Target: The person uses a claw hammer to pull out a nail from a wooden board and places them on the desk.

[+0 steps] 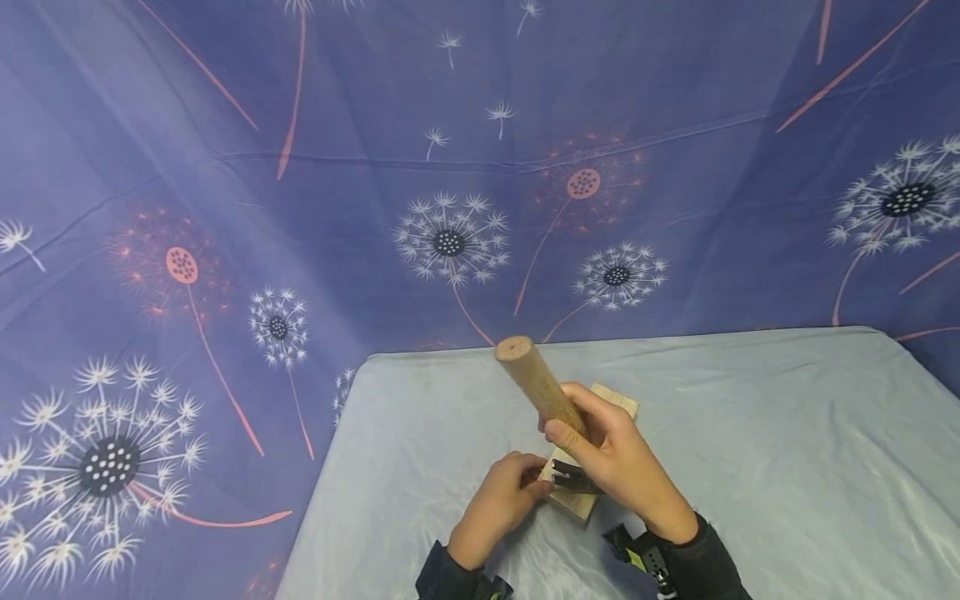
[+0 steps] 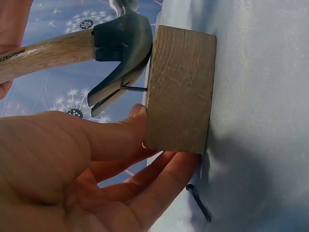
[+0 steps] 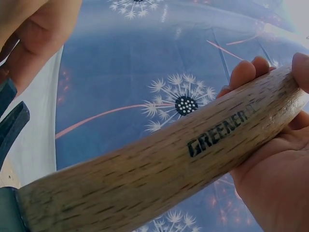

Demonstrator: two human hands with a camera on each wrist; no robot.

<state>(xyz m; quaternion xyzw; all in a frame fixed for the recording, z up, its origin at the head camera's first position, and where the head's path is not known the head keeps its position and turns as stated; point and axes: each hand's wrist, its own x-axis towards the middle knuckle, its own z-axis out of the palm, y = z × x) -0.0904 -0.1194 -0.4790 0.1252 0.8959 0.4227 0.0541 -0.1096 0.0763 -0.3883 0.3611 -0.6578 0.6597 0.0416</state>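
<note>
My right hand (image 1: pixel 630 458) grips the wooden handle (image 3: pixel 145 159) of a claw hammer, which leans up with its butt end toward the back. The dark hammer head (image 2: pixel 131 38) rests against the face of a wooden block (image 2: pixel 182 92). A nail (image 2: pixel 136 89) sticks out of that block, with its outer end at the slot of the claw. With thumb and fingers, my left hand (image 1: pixel 504 496) holds the block's near end from the side. The far part of the block shows beyond my right hand in the head view.
A loose nail (image 2: pixel 198 203) lies on the cloth beside the block in the left wrist view. Pale blue cloth covers the table (image 1: pixel 750 433). Behind it and at the left hangs a blue curtain (image 1: pixel 360 250) printed with dandelions.
</note>
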